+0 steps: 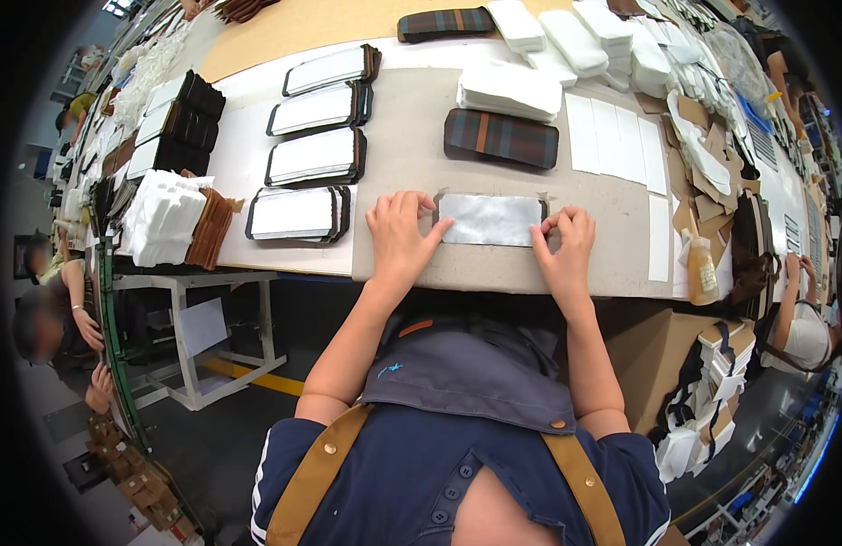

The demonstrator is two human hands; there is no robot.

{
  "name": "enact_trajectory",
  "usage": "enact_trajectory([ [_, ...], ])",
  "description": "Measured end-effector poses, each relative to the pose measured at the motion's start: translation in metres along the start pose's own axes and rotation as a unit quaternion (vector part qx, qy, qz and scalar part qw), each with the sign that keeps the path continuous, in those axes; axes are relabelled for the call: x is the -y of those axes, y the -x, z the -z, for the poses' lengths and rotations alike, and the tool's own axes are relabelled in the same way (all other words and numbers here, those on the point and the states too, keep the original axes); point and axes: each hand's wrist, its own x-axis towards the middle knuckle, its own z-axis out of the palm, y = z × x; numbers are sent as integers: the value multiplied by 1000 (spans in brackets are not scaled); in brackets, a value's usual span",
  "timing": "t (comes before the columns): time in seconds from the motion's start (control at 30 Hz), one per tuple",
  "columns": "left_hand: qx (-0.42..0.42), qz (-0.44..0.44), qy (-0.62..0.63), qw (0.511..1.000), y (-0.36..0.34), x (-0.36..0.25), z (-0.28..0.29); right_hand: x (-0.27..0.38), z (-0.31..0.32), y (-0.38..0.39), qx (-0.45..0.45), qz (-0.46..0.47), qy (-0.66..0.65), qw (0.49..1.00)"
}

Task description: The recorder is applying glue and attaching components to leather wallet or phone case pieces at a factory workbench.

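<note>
A silvery grey rectangular piece [489, 218], with dark edges showing at both ends, lies near the front of the grey work mat [412, 136]. My left hand [409, 227] grips its left end, thumb on top and fingers curled at the edge. At the other end my right hand [562, 246] holds it with thumb and curled fingers. Just behind it lie a dark plaid piece [501, 138] and a thick white stack [507, 91]. Several white-topped black stacks [293, 214] stand to the left of my left hand, and flat white strips [612, 136] lie to the upper right.
Black, white and brown piles [171, 218] fill the table's left side. Cardboard scraps [712, 173] and a cream-coloured bottle [701, 268] are at the right. Co-workers [80, 318] work at the far left, and another person [798, 337] at the far right. A white metal frame [184, 346] stands below left.
</note>
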Motion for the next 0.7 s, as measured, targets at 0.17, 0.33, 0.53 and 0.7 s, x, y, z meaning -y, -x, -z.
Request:
enact_trajectory([
  [0.17,2,8,0,1000,-1,-1,1,1,0,0,-4,8,11,1000],
  [0.33,-21,-13,-9,1000,1,-6,-2,5,0,-2,-14,-4,10,1000],
  [0.53,-25,-103,-45,993,0,-8,2,5,5,-5,30,44,33,998],
  [0.7,-23,-92,-43,995,2,-4,4,6,9,-8,38,39,23,998],
])
